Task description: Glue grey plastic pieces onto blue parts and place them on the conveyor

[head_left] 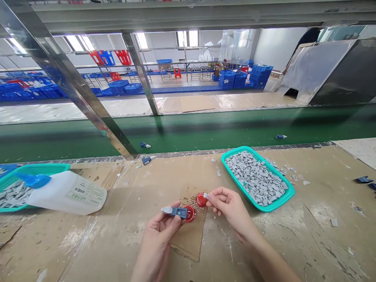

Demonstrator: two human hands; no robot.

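My left hand [157,233] is shut on a small blue-and-grey plastic part [175,212], just beside a round red cap [189,213]. My right hand [229,205] pinches a small grey piece [205,195] at its fingertips, touching or very close to a second red cap [201,199]. Both caps rest on a piece of cardboard [188,239] scattered with fine brownish granules. A teal tray [241,192] heaped with several grey pieces lies beyond my right hand.
A white plastic jug [69,194] with a blue cap lies on its side on a second teal tray [38,169]. Loose parts lie on the scuffed workbench [293,243]. A green conveyor belt [205,133] runs along its far edge, with metal posts and blue crates beyond.
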